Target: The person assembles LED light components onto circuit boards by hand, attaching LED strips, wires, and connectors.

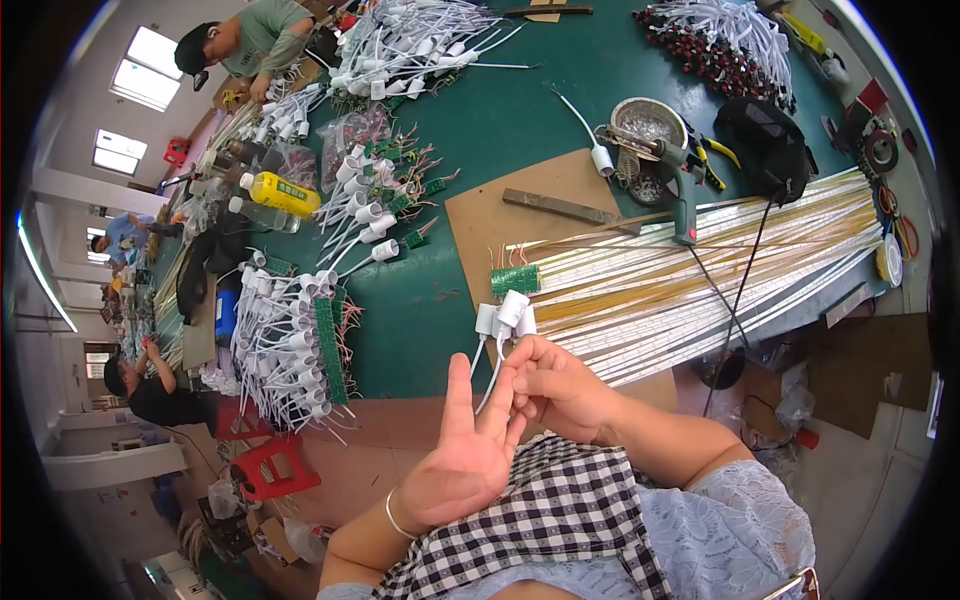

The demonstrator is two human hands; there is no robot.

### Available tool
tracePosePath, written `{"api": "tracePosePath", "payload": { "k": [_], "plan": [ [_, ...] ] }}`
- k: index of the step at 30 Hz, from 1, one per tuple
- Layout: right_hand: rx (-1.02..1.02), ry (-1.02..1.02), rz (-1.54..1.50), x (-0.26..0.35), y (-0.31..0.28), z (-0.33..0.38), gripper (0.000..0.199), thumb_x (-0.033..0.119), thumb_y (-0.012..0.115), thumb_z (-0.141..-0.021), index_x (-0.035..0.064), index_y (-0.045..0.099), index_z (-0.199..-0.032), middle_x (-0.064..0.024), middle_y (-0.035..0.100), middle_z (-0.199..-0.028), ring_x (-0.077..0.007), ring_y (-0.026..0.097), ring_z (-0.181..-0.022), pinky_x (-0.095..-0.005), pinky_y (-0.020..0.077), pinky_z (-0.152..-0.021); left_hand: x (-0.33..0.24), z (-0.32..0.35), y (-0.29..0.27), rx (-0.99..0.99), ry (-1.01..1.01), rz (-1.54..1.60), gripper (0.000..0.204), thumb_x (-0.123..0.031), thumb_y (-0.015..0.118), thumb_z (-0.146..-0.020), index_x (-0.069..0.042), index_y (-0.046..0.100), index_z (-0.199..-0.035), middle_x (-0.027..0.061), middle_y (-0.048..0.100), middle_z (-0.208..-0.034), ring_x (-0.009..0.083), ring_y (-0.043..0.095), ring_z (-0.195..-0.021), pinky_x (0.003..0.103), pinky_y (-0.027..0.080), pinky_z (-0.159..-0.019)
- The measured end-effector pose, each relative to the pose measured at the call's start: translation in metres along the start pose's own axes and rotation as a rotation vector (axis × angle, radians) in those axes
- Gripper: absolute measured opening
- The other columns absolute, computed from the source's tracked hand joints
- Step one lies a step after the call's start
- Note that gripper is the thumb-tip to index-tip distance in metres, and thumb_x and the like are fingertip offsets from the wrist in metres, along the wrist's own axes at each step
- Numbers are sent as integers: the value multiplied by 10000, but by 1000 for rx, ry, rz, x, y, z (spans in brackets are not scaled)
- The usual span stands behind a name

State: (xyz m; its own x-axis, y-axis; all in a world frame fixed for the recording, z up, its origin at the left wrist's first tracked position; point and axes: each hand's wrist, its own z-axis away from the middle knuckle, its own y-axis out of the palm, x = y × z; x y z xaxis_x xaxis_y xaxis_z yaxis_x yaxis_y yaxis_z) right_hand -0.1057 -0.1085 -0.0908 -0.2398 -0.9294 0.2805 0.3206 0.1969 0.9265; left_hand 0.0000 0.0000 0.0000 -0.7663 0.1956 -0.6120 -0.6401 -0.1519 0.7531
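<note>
Three white lamp end caps (pixel 512 308) with white cables stand in a cluster at the near edge of the brown board, just beyond my hands. Two of the cables (pixel 477 356) curve down toward my fingers. My left hand (pixel 466 462) is palm up with some fingers stretched out and spread. Its other fingertips meet my right hand (pixel 562 388). The right fingers are closed in a pinch beside the cables, and what they hold is hidden. A green circuit board (pixel 515 280) lies just past the caps.
LED strips (pixel 700 270) spread to the right, with a glue gun (pixel 684 195) across them. A metal bar (pixel 570 210) lies on the brown board (pixel 475 225). Bundled capped cables (pixel 290 345) and bottles (pixel 280 195) occupy the left. A co-worker (pixel 250 45) sits at far left.
</note>
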Motion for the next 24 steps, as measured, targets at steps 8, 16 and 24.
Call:
{"api": "tracePosePath", "payload": {
  "k": [8,16,24],
  "plan": [
    [-17,16,-72,1,-1,3,134,27,581,-821,78,541,-938,-12,575,-794,-90,545,-656,-209,426,-554,-1,-5,9,-22,-47,-31,1111,-203,642,-717,-363,-232,-1384,175,-235,-1469,229,-181,-1377,396,-122,-1082],
    [2,28,-92,-1,-6,2,146,12,572,-825,85,545,-948,-10,578,-811,-96,553,-686,-228,464,-624,2,-6,11,-27,-53,-97,1127,-196,642,-727,-335,-274,-1369,164,-263,-1461,229,-191,-1374,394,-131,-1078],
    [18,31,-107,-2,-8,0,146,-1,560,-832,81,543,-951,-15,577,-827,-105,554,-708,-244,487,-678,2,-7,10,-17,-42,-102,1122,-195,642,-730,-338,-268,-1372,160,-263,-1461,213,-201,-1373,378,-143,-1076]
  ]
}}
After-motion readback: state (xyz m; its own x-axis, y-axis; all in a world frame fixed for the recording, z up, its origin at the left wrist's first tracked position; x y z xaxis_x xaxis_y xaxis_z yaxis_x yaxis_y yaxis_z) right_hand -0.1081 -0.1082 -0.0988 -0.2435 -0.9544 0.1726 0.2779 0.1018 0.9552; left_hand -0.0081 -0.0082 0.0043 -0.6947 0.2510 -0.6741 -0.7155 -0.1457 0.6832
